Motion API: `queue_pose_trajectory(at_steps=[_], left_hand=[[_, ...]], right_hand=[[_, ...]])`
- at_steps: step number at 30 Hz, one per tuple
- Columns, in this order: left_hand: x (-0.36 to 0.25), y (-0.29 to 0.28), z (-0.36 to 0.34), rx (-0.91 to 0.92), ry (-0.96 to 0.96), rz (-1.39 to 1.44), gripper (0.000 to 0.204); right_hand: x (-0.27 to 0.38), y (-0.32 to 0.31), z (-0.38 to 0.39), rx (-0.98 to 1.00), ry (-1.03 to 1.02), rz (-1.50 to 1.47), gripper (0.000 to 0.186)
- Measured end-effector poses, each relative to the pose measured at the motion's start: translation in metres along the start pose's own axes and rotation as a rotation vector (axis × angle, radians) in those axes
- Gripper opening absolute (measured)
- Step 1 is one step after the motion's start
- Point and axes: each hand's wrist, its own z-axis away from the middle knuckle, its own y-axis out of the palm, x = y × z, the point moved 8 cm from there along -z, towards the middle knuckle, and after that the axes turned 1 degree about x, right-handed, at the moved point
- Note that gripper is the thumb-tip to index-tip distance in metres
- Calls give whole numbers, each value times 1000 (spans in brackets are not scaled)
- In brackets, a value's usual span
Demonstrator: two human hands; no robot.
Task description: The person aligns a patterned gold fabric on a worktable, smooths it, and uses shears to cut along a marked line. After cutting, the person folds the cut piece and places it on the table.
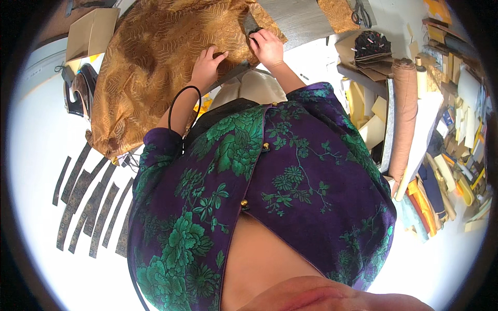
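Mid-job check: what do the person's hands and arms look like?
The left hand and right hand are bare. The left sleeve and right sleeve are dark purple with green floral patterning, leaving the left forearm and right forearm bare. A thin black cable loops across the left forearm.

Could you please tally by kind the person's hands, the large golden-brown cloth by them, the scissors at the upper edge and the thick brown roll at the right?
Hands: 2 (left hand, right hand)
Large golden-brown cloth: 1
Scissors: 1
Thick brown roll: 1
Total: 5
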Motion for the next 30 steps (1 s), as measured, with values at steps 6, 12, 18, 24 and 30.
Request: queue_pose_trajectory(at_steps=[6,12,18,24,30], left_hand=[[3,1,0,12,-10,-37,59],[1,-1,-3,32,7,-53,46],[6,0,-3,46,-48,-11,43],[12,1,-2,22,-44,-82,49],[6,-1,-22,67,-54,-101,68]], right_hand=[[-47,-32,-5,-274,341,143,14],[-15,-18,3,110,-47,24,25],[-20,-12,26,114,37,-139,24],[-86,-4,65,-72,655,-460,51],[-104,12,61,291,1010,-715,29]])
